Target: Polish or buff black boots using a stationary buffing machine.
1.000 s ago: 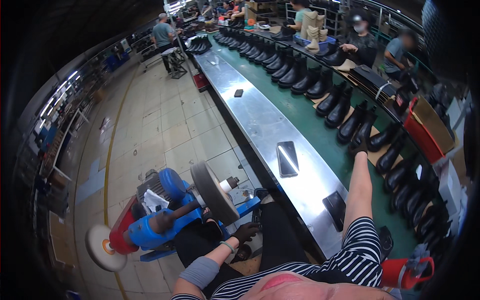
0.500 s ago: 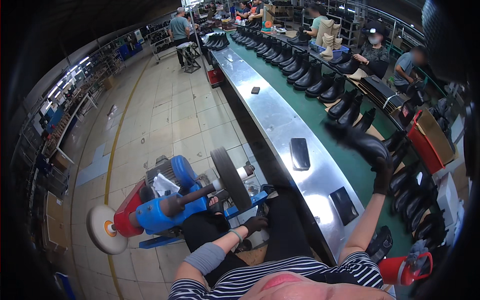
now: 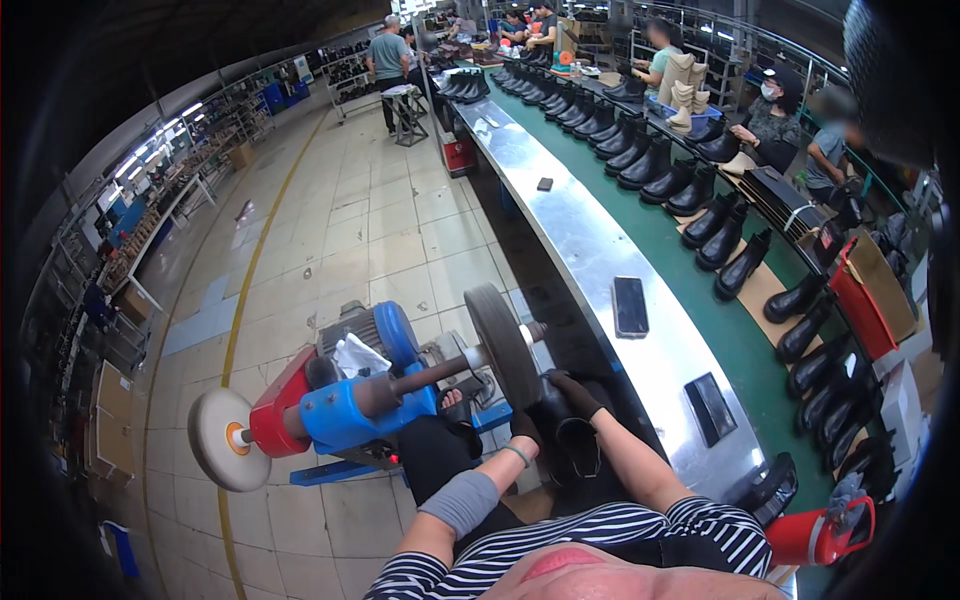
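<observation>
A black ankle boot (image 3: 562, 425) is held low over my lap, its opening toward me and its toe beside the dark wheel (image 3: 503, 345) of a blue and red polishing machine (image 3: 338, 412). My right hand (image 3: 576, 394), in a dark glove, grips the boot's right side near the front. On the boot's other side is my left hand (image 3: 526, 427), also gloved, closed against the shaft. Part of the left fingers is hidden. I cannot tell whether the boot touches the wheel.
A pale buffing wheel (image 3: 225, 438) sits at the machine's left end. To my right, a metal ledge (image 3: 575, 235) carries phones (image 3: 630, 306). Beyond it, black boots (image 3: 740, 265) line a green belt (image 3: 690, 290). A red jug (image 3: 815, 540) stands near my right elbow. Co-workers sit across the belt.
My right hand has brought the boot from above the green belt down left to my lap beside the wheel. My left hand has taken hold of it too. The view has shifted slightly.
</observation>
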`<state>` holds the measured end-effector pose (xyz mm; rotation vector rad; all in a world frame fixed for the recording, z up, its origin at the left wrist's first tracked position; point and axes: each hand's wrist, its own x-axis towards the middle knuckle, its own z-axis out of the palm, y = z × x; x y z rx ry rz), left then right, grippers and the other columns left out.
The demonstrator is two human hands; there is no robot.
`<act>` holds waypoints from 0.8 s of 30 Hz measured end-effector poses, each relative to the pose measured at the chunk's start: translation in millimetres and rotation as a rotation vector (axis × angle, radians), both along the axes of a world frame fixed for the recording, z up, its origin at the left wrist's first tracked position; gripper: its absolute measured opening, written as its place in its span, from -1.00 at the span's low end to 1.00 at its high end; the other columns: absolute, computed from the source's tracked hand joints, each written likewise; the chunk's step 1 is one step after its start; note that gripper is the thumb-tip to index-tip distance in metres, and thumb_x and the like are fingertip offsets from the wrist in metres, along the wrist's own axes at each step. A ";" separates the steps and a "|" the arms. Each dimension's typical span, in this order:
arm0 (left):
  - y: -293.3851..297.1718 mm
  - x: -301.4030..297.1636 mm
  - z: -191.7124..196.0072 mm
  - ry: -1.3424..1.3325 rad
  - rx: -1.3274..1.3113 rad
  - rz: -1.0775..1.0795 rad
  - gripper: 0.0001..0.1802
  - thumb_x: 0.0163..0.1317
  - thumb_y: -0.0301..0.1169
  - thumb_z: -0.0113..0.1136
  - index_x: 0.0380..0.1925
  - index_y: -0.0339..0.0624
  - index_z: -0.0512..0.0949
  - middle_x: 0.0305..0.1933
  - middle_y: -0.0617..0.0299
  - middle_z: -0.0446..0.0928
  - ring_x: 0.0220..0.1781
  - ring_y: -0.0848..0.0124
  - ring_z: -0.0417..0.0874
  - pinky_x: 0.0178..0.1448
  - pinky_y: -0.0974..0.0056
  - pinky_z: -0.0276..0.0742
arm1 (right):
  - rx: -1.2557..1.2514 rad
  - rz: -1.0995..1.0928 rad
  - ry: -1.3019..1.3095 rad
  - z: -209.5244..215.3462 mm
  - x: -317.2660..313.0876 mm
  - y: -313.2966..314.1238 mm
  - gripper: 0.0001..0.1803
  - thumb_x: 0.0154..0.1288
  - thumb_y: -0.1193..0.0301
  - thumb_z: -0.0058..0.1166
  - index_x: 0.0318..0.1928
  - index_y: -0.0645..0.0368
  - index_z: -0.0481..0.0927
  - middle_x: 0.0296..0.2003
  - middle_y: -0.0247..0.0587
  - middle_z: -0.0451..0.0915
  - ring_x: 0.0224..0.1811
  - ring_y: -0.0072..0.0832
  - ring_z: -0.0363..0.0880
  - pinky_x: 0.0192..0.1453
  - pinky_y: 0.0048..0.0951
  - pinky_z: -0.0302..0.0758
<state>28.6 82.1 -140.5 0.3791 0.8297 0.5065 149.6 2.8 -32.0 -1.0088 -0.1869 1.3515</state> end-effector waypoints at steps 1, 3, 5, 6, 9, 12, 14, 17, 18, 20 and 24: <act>6.2 5.1 -6.3 -0.002 -0.003 -0.002 -0.64 0.38 -0.21 -0.19 -0.02 -0.14 0.48 -0.03 0.13 0.56 -0.04 0.29 0.57 0.07 0.23 0.48 | -0.003 -0.002 -0.002 2.8 -1.1 4.4 -0.59 0.32 0.16 -0.07 0.01 0.19 0.51 -0.13 -0.21 0.57 -0.13 -0.45 0.53 0.05 -0.43 0.44; 4.8 16.3 1.6 -0.182 0.151 0.035 -0.63 0.38 -0.21 -0.18 0.02 -0.12 0.47 -0.04 0.14 0.56 -0.04 0.26 0.59 0.08 0.19 0.50 | 0.118 -0.002 0.069 4.2 3.8 6.6 -0.57 0.35 0.19 -0.13 0.08 0.19 0.47 -0.05 -0.15 0.56 -0.06 -0.41 0.55 0.10 -0.38 0.46; 2.1 20.7 19.5 -0.078 0.430 -0.067 -0.64 0.39 -0.22 -0.19 0.03 -0.11 0.47 -0.06 0.15 0.56 -0.04 0.26 0.59 0.08 0.18 0.51 | 0.071 -0.036 0.042 -24.7 13.4 21.4 -0.53 0.36 0.16 -0.14 0.14 0.21 0.42 0.00 -0.12 0.54 0.00 -0.37 0.54 0.14 -0.34 0.45; -6.6 31.2 37.1 0.013 0.717 -0.169 -0.65 0.39 -0.23 -0.19 0.03 -0.10 0.46 -0.08 0.16 0.57 -0.03 0.26 0.58 0.09 0.16 0.52 | 0.137 -0.075 -0.053 -49.2 30.3 20.1 -0.50 0.37 0.12 -0.14 0.15 0.21 0.41 0.02 -0.11 0.53 0.00 -0.38 0.54 0.13 -0.34 0.46; -3.1 -3.1 42.0 -0.125 0.124 -0.107 -0.68 0.41 -0.24 -0.19 -0.03 -0.14 0.47 -0.07 0.19 0.55 -0.05 0.35 0.55 0.02 0.22 0.49 | 0.120 0.033 -0.155 -42.7 7.4 25.5 -0.42 0.39 0.03 -0.17 0.20 0.22 0.37 0.07 -0.12 0.50 0.05 -0.38 0.51 0.15 -0.35 0.44; -37.0 -22.2 77.5 -0.204 0.043 -0.113 -0.65 0.41 -0.18 -0.20 -0.05 -0.09 0.49 -0.08 0.18 0.55 -0.06 0.34 0.56 0.03 0.24 0.50 | 0.096 0.323 0.055 19.1 -3.6 -5.6 -0.34 0.34 -0.04 -0.12 0.24 0.21 0.32 0.12 -0.17 0.47 0.17 -0.36 0.43 0.27 -0.29 0.33; -42.2 -17.9 82.3 -0.260 0.049 -0.149 -0.63 0.40 -0.12 -0.20 -0.05 -0.07 0.50 -0.09 0.18 0.56 -0.05 0.34 0.56 0.05 0.23 0.50 | 0.155 0.297 0.254 37.6 13.5 -34.9 -0.34 0.36 -0.01 -0.14 0.27 0.22 0.27 0.16 -0.13 0.43 0.19 -0.34 0.40 0.28 -0.27 0.31; -42.3 -4.7 96.3 -0.287 -0.282 -0.374 -0.54 0.36 -0.01 -0.19 -0.02 -0.06 0.49 -0.03 0.18 0.54 -0.01 0.31 0.55 0.10 0.18 0.49 | 0.267 0.153 0.399 41.3 26.8 -42.8 -0.30 0.37 -0.02 -0.17 0.31 0.24 0.20 0.21 -0.06 0.36 0.25 -0.28 0.35 0.32 -0.24 0.27; -43.7 -5.6 93.8 -0.296 -0.285 -0.367 -0.54 0.36 -0.01 -0.19 -0.01 -0.06 0.49 -0.03 0.18 0.54 -0.01 0.31 0.55 0.10 0.18 0.49 | 0.322 0.037 0.342 41.1 28.7 -42.7 -0.25 0.35 -0.07 -0.18 0.32 0.25 0.18 0.23 -0.02 0.34 0.27 -0.25 0.32 0.33 -0.22 0.26; -44.8 -7.9 88.1 -0.313 -0.290 -0.362 -0.54 0.36 -0.02 -0.18 0.00 -0.07 0.48 -0.03 0.17 0.55 0.00 0.29 0.56 0.11 0.18 0.49 | 0.342 -0.007 0.318 35.2 31.9 -28.7 -0.25 0.35 -0.07 -0.19 0.32 0.25 0.18 0.23 -0.01 0.34 0.26 -0.24 0.33 0.33 -0.21 0.26; -37.8 -9.3 71.0 -0.340 -0.290 -0.378 -0.54 0.36 -0.04 -0.16 0.02 -0.10 0.48 -0.02 0.14 0.55 0.00 0.26 0.56 0.12 0.19 0.49 | 0.344 0.048 -0.139 4.3 26.2 16.1 -0.28 0.36 -0.06 -0.21 0.32 0.22 0.18 0.22 -0.02 0.34 0.24 -0.24 0.35 0.32 -0.19 0.27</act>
